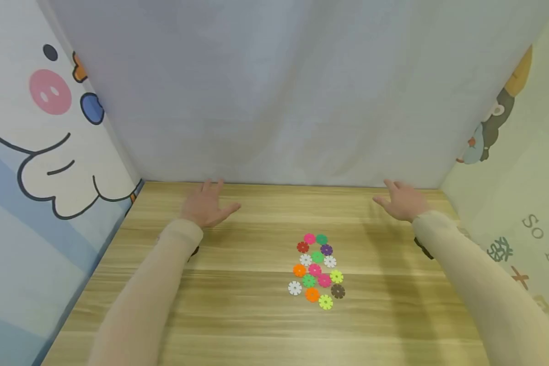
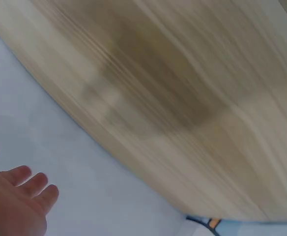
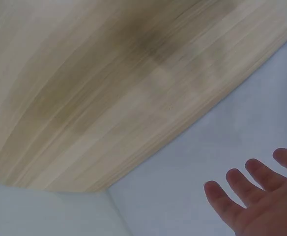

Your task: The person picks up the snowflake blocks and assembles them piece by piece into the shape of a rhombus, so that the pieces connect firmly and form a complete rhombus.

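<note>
Both hands are raised over the far part of a wooden table (image 1: 247,325), well apart and holding nothing. My left hand (image 1: 203,206) has its fingers spread, thumb toward the middle; the left wrist view shows the same hand (image 2: 20,201) with fingers extended. On the right, my right hand (image 1: 402,201) is likewise spread, and its fingers (image 3: 227,201) stretch out in the right wrist view. Between the forearms lies a loose cluster of several small notched plastic discs, among them a purple disc (image 1: 326,249), a brown disc (image 1: 338,291) and a white disc (image 1: 295,288).
A plain pale curtain (image 1: 274,101) hangs behind the table's far edge. At the left stands a cartoon-printed cloth (image 1: 9,203), and at the right a pale cloth with lettering (image 1: 498,203). Each wrist bears a dark strap below the sleeve.
</note>
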A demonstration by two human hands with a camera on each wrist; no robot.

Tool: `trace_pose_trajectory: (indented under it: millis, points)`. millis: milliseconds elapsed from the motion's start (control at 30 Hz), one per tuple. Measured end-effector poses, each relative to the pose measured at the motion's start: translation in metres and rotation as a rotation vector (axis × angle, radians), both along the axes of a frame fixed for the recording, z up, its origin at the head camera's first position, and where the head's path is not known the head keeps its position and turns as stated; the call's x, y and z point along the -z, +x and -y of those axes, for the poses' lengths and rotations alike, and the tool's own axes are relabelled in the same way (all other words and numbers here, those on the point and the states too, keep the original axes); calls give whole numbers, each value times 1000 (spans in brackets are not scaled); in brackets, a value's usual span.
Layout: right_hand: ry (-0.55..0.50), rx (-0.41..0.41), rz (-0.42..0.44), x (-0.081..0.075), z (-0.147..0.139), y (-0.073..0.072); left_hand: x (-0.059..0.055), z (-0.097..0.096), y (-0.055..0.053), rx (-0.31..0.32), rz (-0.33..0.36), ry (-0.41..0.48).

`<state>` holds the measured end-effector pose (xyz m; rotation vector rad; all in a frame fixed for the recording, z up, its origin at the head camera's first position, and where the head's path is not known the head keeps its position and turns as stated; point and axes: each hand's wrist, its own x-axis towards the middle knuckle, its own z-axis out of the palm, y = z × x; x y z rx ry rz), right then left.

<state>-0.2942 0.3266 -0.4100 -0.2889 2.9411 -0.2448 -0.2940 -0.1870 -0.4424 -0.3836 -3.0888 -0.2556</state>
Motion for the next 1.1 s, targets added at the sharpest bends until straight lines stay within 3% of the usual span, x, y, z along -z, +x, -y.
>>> trace_pose_trajectory:
  millis: [200, 433, 700, 933, 1100]
  points:
    - [-42, -36, -17, 21, 17, 2, 16, -26, 4, -17, 3, 58]
    - [-127, -31, 1, 47, 42, 3, 26, -56, 11, -21, 51, 145]
    - [-226, -40, 60, 64, 72, 12, 43, -89, 18, -44, 177, 304]
    - [-369, -64, 94, 83, 90, 21, 59, -119, 24, -44, 142, 331]
    - [-410, -74, 86, 85, 103, 25, 62, -136, 29, 10, 142, 342]
